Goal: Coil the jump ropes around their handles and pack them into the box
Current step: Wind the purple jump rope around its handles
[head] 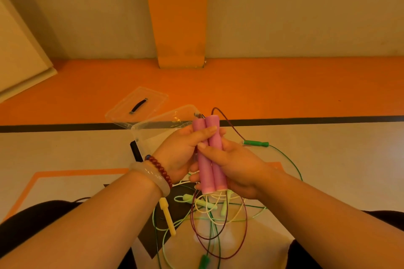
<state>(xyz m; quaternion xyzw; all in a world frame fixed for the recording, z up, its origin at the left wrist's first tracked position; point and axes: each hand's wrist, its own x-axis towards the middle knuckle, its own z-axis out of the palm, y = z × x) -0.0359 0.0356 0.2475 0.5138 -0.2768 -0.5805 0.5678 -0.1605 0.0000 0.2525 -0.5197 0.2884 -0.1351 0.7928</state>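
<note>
**Inspector:** Item held?

**Assistant:** Two pink handles, smooth matte cylinders, side by side and touching, tilted slightly left, held above the floor in front of the box.

**Inspector:** Grip?

**Assistant:** Left hand takes the upper half, thumb laid across the front, fingers curled behind. Right hand takes the lower half, thumb across the middle, fingers wrapped beneath. Both are clamped on the pair.

**Inspector:** Rope?

**Assistant:** A thin dark red rope arcs out of the top ends and off to the right; more of it hangs in a loose loop below the handles. No turns show on the handles.

**Inspector:** Box?

**Assistant:** Clear, thin-walled plastic with rounded corners, open. Its flat clear lid, with a black strap, lies just behind it.

**Inspector:** Remainder?

**Assistant:** A glossy green handle lies to the right. A ribbed yellow handle and pale tapered handles lie in a tangle of thin cords. A bead bracelet and a pale bangle sit on the left wrist.
</note>
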